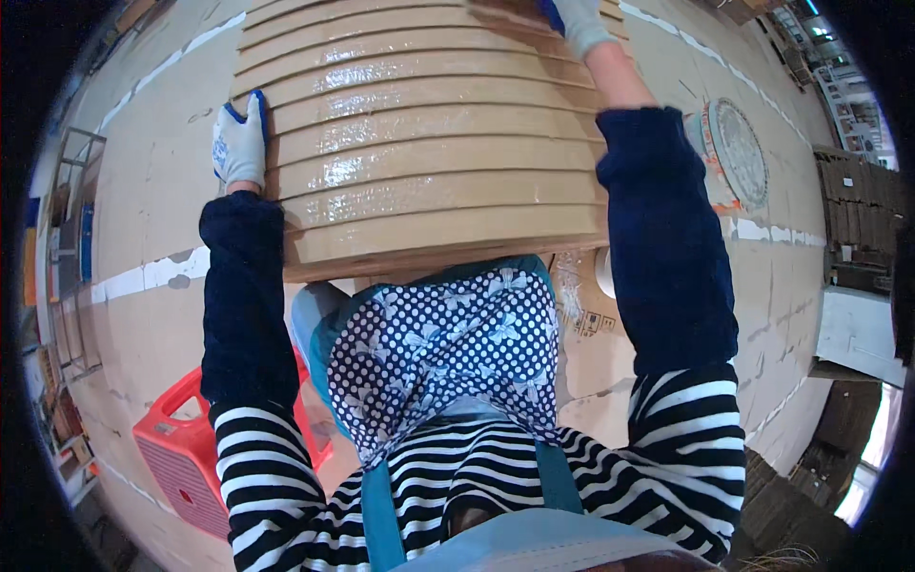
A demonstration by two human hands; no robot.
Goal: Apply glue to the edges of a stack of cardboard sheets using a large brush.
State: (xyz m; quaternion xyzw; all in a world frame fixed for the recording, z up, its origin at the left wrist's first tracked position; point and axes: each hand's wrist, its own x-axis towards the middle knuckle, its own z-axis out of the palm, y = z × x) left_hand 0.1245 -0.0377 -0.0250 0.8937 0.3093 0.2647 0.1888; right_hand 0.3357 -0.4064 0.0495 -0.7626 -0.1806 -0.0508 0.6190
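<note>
1 view only: a fisheye camera on the person's head, facing steeply down the chest and both forearms. It sits close to the body, with the stack of cardboard sheets (429,133) at arm's reach ahead and floor curving away toward the dark round rim.

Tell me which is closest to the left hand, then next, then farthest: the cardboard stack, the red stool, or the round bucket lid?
1. Cardboard stack: touching the left hand.
2. Red stool: lower left.
3. Round bucket lid: far right.

It was a cardboard workshop: stacked board sheets (429,143), cardboard-covered floor (152,191), tape roll (734,153), box piles (863,219).
</note>
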